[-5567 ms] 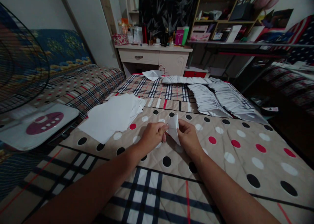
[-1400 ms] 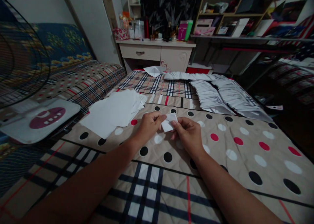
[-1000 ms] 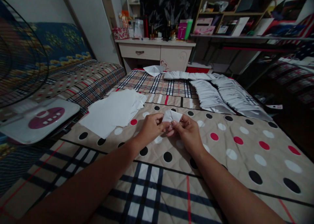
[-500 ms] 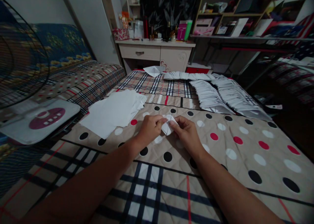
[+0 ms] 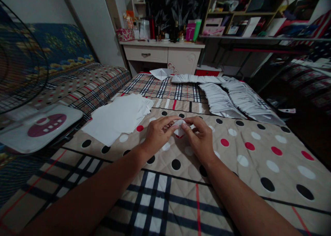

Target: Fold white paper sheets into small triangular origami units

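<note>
Between my two hands is a small piece of folded white paper (image 5: pixel 179 128), held just above the dotted bedcover (image 5: pixel 207 146). My left hand (image 5: pixel 159 132) pinches its left side, thumb in front and fingers behind. On the right side, my right hand (image 5: pixel 199 134) grips it with the thumb pressed on its near face. The fingers cover part of the paper, so its full shape is hidden. To the left of my hands lies a loose pile of flat white paper sheets (image 5: pixel 113 117).
Several tight rows of folded white papers (image 5: pixel 221 99) stand at the bed's far right. One more folded paper (image 5: pixel 160 74) lies at the far edge. A fan with a white and purple base (image 5: pixel 49 124) is at left. Behind the bed stands a white dresser (image 5: pixel 144 55).
The paper has been tilted and now shows smaller between my fingers. My left hand has opened its fingers further behind it, and my right hand has shifted slightly with it.
</note>
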A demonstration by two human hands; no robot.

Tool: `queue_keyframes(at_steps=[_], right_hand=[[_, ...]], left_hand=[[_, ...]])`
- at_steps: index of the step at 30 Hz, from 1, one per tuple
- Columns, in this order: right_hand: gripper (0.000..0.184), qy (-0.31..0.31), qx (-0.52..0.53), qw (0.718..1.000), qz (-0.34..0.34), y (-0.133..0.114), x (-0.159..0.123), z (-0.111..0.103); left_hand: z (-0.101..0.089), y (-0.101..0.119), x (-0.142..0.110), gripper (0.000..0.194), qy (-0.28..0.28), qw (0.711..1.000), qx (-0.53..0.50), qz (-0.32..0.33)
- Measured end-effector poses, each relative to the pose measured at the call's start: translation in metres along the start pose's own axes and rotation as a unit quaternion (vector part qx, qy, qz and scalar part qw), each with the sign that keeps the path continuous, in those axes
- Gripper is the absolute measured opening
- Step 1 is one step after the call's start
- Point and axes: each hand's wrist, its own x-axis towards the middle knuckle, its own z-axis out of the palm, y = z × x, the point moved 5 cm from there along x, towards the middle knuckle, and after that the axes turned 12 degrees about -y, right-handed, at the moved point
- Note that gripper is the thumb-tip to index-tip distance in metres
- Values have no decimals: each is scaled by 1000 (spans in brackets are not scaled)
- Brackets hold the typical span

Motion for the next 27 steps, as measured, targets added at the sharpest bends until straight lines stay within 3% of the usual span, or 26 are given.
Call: queue_keyframes(at_steps=[4, 11, 20, 27], right_hand=[[11, 2, -8, 1000, -19, -5, -1, 0], [8, 6, 2, 1000, -23, -8, -3, 2], [6, -12, 20, 1000, -13, -4, -2, 5], [12, -19, 11, 999, -44, -7, -3, 6]], left_hand=[[1, 8, 0, 19, -10, 999, 23, 47], [-4, 10, 0, 13, 15, 997, 19, 73], [-3, 7, 0, 4, 6, 998, 23, 57], [0, 10, 2, 9, -8, 998, 29, 53]])
